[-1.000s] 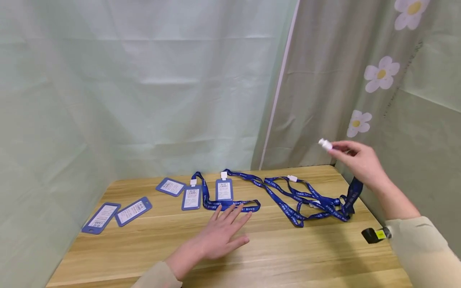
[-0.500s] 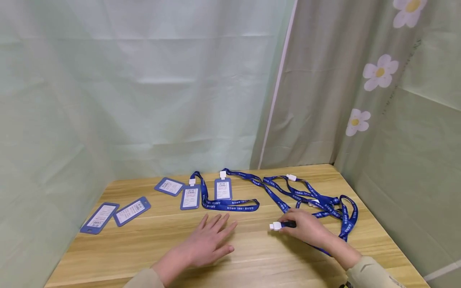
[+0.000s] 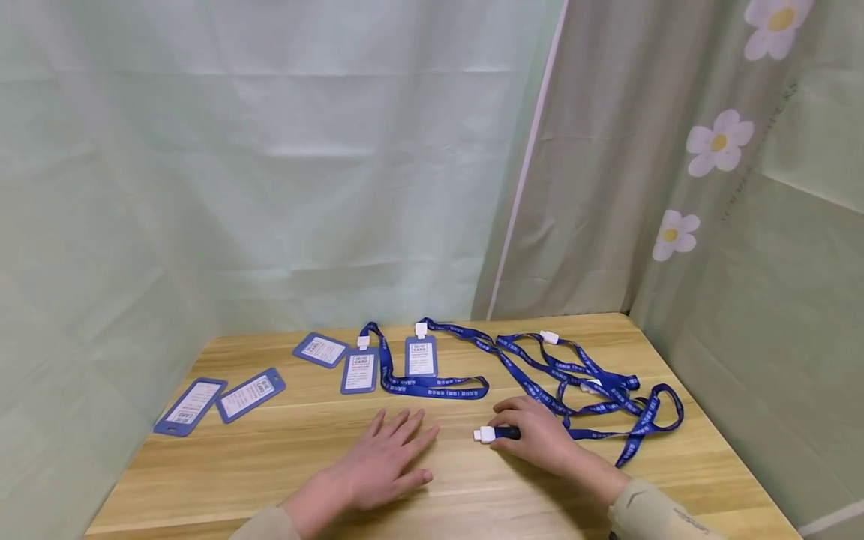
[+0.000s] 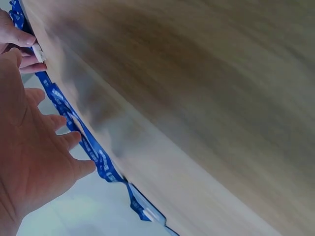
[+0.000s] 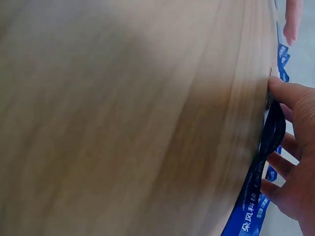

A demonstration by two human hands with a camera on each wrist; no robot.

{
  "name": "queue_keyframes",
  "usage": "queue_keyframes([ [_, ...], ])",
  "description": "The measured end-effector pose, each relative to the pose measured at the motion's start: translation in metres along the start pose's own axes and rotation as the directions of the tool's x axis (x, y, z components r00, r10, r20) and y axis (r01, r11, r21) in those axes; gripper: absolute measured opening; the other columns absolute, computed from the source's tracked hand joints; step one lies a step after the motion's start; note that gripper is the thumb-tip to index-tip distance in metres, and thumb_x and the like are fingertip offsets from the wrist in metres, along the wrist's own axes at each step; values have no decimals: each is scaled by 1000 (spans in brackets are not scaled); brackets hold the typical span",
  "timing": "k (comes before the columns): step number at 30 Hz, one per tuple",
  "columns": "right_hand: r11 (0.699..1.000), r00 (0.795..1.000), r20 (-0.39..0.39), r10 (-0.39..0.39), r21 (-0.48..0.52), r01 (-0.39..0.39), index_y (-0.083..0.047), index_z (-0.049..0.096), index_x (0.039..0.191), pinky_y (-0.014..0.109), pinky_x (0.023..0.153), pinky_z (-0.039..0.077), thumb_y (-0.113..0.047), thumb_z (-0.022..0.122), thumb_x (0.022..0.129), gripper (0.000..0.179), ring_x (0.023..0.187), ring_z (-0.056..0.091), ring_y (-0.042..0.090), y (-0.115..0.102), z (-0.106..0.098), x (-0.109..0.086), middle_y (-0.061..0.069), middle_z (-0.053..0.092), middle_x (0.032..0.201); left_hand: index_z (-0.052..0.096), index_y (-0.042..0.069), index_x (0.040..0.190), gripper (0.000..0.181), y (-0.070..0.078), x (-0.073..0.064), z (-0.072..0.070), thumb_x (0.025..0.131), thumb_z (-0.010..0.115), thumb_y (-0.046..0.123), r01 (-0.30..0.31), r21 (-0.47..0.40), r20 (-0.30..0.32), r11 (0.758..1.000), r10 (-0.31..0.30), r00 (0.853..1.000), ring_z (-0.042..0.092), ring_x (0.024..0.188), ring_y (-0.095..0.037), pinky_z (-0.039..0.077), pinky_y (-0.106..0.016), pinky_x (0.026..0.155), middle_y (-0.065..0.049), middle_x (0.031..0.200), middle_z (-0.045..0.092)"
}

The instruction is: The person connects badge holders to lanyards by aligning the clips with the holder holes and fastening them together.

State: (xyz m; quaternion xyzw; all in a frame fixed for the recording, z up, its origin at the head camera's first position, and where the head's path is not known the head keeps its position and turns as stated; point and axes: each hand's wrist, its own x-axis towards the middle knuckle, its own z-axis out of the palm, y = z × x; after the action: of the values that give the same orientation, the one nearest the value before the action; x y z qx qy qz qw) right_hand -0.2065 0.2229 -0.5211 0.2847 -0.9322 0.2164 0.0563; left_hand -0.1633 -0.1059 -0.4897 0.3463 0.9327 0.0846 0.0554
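Note:
In the head view my right hand (image 3: pixel 540 436) pinches a blue lanyard (image 3: pixel 646 429) just behind its white clip (image 3: pixel 486 434). That clip points left, low over the middle of the table, and the strap trails away to the right. In the right wrist view the dark blue strap (image 5: pixel 270 135) runs beneath the fingers. My left hand (image 3: pixel 381 465) is palm down with spread fingers, left of the clip, holding nothing. Two blue card holders, one badge (image 3: pixel 360 370) and another badge (image 3: pixel 421 355), lie behind the hands with lanyards attached.
Three loose badges lie on the left: one card holder (image 3: pixel 320 350) farther back, a tilted card holder (image 3: pixel 250 395) and another card holder (image 3: pixel 191 407) near the left edge. Tangled lanyards (image 3: pixel 580 375) cover the back right of the wooden table (image 3: pixel 223 472). Curtains (image 3: pixel 351 165) enclose the back and sides.
My right hand has come down and leftward from the raised right side, bringing the lanyard's clip to mid-table. The strap now lies along the right. My left hand has shifted slightly left.

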Motion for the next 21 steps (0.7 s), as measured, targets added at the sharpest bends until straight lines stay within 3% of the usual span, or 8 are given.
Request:
queue_keyframes([
  [4,1000,1000,-1,-1,-4,1,-29,79,108,50,104,47,-43,82,86,26,123,58,21,-4,3,1,-3,67,128,34,22,161,68,-12,-7,0,105,40,59,27,-13,-29,1000,-27,999,20,152,-43,9,-68,119,-15,167,22],
  [10,1000,1000,3,5,26,-5,-29,79,108,52,106,44,-42,83,86,26,124,56,22,-8,5,2,-3,66,129,39,18,159,67,-44,-23,-8,105,44,57,133,15,-96,991,-131,987,24,150,-45,10,-70,118,-18,166,25],
  [14,999,1000,17,14,34,-15,-29,79,109,53,107,43,-42,82,86,26,124,55,21,-10,6,4,-4,66,129,41,16,158,68,-70,-40,-14,104,46,58,206,19,-154,978,-201,967,26,149,-48,12,-72,116,-21,164,28],
  [18,999,1000,27,17,31,-18,-29,78,110,53,106,43,-43,82,87,27,124,55,21,-11,6,5,-4,65,130,43,13,157,68,-103,-58,-14,104,48,56,264,44,-244,964,-246,938,31,144,-52,13,-75,114,-25,161,32],
  [21,999,999,32,17,32,-18,-29,78,110,53,107,43,-42,82,87,27,124,55,22,-11,5,6,-4,65,130,45,10,155,68,-124,-71,-14,104,51,54,320,43,-275,947,-297,915,31,143,-55,13,-78,111,-28,159,34],
])
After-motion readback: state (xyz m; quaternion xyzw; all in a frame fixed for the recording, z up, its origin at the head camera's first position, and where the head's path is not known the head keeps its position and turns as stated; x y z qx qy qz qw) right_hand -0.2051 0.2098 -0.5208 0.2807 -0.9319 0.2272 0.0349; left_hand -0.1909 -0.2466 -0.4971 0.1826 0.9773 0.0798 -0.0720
